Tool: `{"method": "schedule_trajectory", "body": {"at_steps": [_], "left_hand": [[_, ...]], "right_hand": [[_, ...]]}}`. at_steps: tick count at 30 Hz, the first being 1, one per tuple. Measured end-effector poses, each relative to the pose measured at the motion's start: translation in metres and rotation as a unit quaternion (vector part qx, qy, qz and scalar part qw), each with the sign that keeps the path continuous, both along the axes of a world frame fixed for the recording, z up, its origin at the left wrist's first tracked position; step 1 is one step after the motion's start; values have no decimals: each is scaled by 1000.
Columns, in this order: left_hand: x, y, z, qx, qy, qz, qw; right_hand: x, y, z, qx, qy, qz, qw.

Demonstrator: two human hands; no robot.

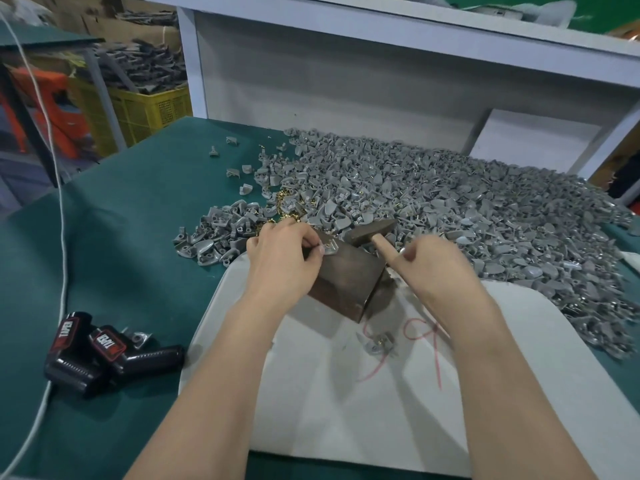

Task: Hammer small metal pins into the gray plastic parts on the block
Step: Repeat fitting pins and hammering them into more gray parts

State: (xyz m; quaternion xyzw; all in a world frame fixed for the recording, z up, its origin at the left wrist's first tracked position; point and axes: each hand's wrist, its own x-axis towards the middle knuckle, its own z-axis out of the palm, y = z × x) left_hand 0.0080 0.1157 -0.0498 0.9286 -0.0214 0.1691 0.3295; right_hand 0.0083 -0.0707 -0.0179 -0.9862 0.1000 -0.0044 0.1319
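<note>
We find the part (pixel 330 247) seated at the top edge of the block (pixel 346 282). The left hand (pixel 284 258) pinches it between curled fingertips. Whether a pin already stands in it is too small to tell. The right hand (pixel 433 268) is wrapped round the wooden handle of the hammer (pixel 372 233), whose head is poised just beyond the part. We judge the part light, stiff and smooth, apt to skid under a blow. Hold it low by its sides, fingertips clear of the strike.

L hand (pixel 282 252) pinches gray part (pixel 329 247) on block (pixel 349 275), maybe w/ pin; R hand (pixel 434 268) grips hammer (pixel 372 233)
</note>
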Motion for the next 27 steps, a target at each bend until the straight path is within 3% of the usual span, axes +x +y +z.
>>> {"method": "schedule_trajectory", "body": {"at_steps": [2,10,13,17,21,25,27], "left_hand": [[-1,1,0,-3,6,2,1000],[-4,1,4,-19,17,-9,1000],[-3,1,4,-13,18,-3,1000],[-3,-1,4,0,16,17,1000],[-4,-1,5,-33,6,11,999],[-4,-1,5,-48,10,4,999],[-5,-1,5,-55,7,3,998]], "right_hand": [[-1,-2,-7,-3,54,-2,999],[-1,-7,-7,78,38,6,996],[-8,-7,3,122,-20,18,992],[-23,-1,21,99,-142,90,981],[-49,14,25,113,-283,137,943],[-54,20,17,42,-185,187,964],[-54,20,16,39,-235,172,956]]}}
